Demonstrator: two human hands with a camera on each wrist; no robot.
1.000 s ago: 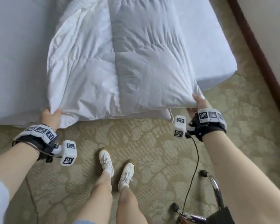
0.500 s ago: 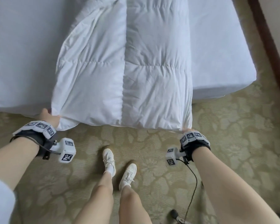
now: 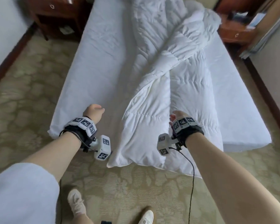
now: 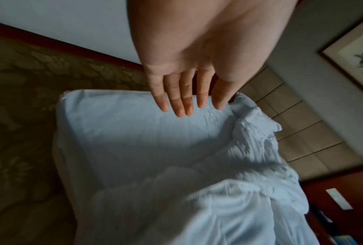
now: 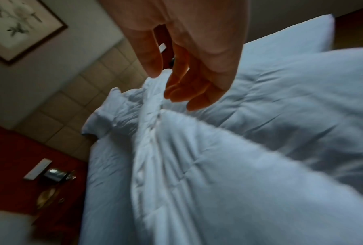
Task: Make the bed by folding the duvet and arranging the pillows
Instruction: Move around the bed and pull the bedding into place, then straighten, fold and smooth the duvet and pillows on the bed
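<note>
Two hands hover over the foot of the bed (image 3: 94, 75), neither holding anything. No readable writing shows (only black-and-white marker squares on the wrist bands). The left hand (image 3: 94, 114) is stretched above bare sheet, fingers (image 4: 182, 99) straight and close together. The right hand (image 3: 178, 116) hangs over the duvet (image 3: 173, 88), fingers (image 5: 182, 92) loosely bent. The duvet lies twisted lengthwise down the mattress, its near end overhanging the carpet (image 3: 31, 81).

A patterned beige carpet (image 3: 31, 88) is bordered by dark wood skirting (image 3: 10, 60), with red-brown nightstands (image 3: 55, 15) at the bed's head and a framed picture (image 5: 14, 24) hung above a padded headboard (image 4: 302, 129).
</note>
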